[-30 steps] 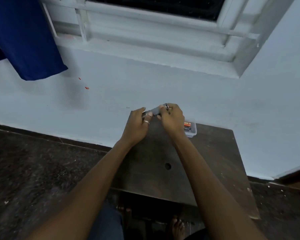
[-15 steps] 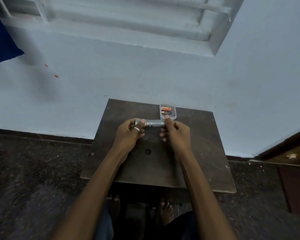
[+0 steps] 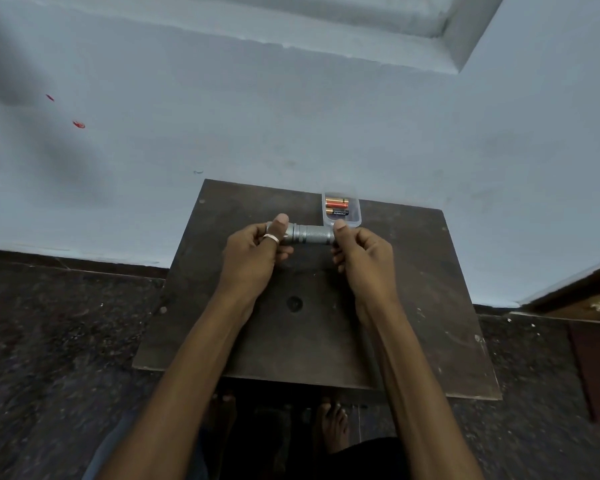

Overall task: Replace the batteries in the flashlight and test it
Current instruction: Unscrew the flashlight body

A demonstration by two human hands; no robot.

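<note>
Pale blue wall backs a dark counter (image 3: 413,306). Above its middle, left hand (image 3: 253,251) and right hand (image 3: 364,258) each keep a clamped grip on one end of the silver flashlight (image 3: 309,234). Batteries (image 3: 336,206) wait in a clear tray (image 3: 355,220) just behind the flashlight, so swapping and testing seem yet to come.

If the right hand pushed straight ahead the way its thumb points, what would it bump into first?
Probably the clear box of batteries, just beyond the right hand gripping the flashlight; depth is hard to judge.
</note>
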